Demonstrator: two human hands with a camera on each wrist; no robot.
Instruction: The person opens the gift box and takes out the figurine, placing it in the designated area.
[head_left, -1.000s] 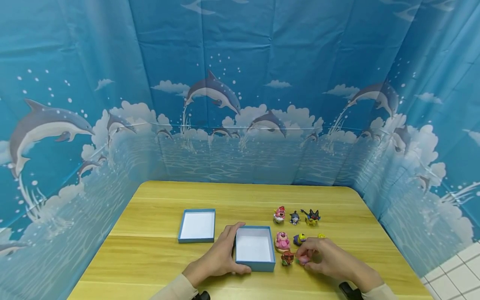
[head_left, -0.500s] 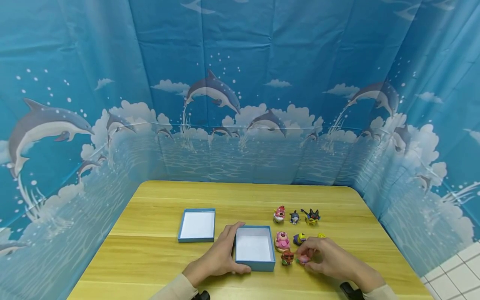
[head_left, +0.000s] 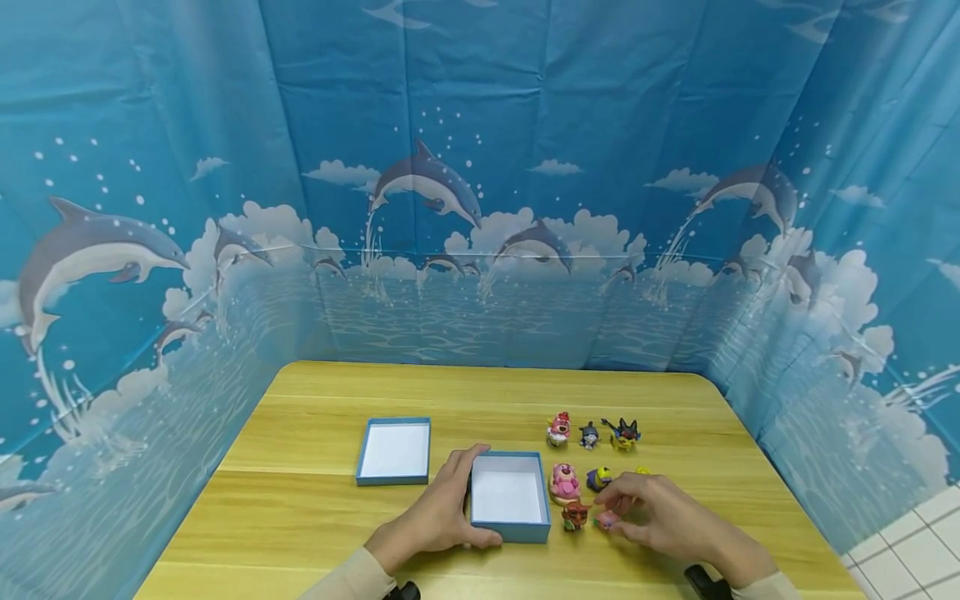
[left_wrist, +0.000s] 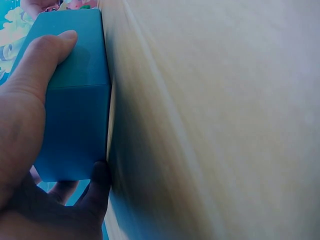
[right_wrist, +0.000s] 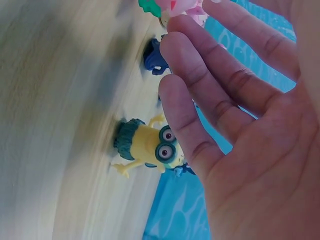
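Note:
My left hand (head_left: 444, 510) grips the left side of an open blue box (head_left: 513, 532) with a white inside. In the left wrist view its thumb lies along one wall of the box (left_wrist: 80, 65) and its fingers are round another. The right hand (head_left: 671, 523) is just over a small pink toy figure (head_left: 607, 520) that stands on the table, thumb and forefinger parted around it. The right wrist view shows loosely extended fingers, with the pink toy figure (right_wrist: 182, 6) partly cut off at the top. A minion figure (right_wrist: 145, 142) stands beside the fingers there.
A red-brown figure (head_left: 575, 516) and a pink bear figure (head_left: 565, 483) stand right of the box. Behind them are a yellow-and-purple figure (head_left: 599, 477), a red-and-white one (head_left: 558, 429), a grey one (head_left: 588, 435) and a black-and-yellow one (head_left: 624, 433). The box lid (head_left: 393, 480) lies left.
The right hand's thumb and forefinger have parted from the pink toy figure, and the hand has shifted slightly right. My left hand and the box stay where they were.

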